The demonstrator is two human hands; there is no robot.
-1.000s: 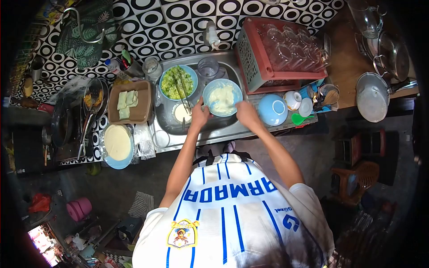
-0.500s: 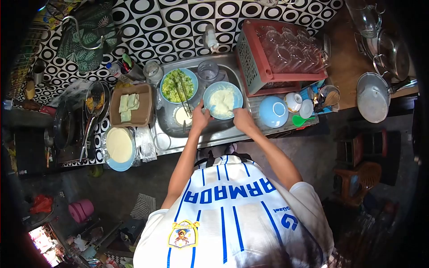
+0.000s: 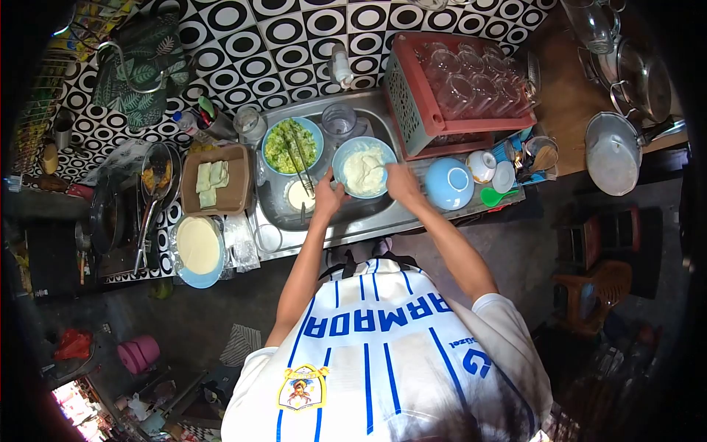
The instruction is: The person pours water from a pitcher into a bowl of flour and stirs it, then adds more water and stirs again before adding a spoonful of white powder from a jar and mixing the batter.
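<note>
Several folded pale-green pieces (image 3: 211, 180) lay in a brown tray (image 3: 193, 205) on the left part of the counter (image 3: 383, 225), and a pale flat round (image 3: 199, 247) covered most of a blue plate (image 3: 202, 281) at its front edge. Farther right, a bowl of chopped greens (image 3: 280, 144) stood near the back left corner of the sink (image 3: 276, 200), with tongs (image 3: 298, 158) leaning across it toward a small container of white stuff (image 3: 299, 193).

The left hand (image 3: 331, 194) grasped the near left rim of a light-blue mixing bowl (image 3: 361, 140), thumb uppermost, over the right half of the sink. A thick, pale mixture (image 3: 363, 171) filled its middle. The right hand (image 3: 402, 184) was curled at the right rim; whether it gripped a utensil, I could not tell.

The step in hand looked like working the mixture, one hand steadying the bowl. Another stroke would call for a firm left hold and a level rim, with the tongs kept clear. Beyond the sink's right edge sat an upturned blue bowl (image 3: 449, 184) and a green spoon (image 3: 495, 197).
</note>
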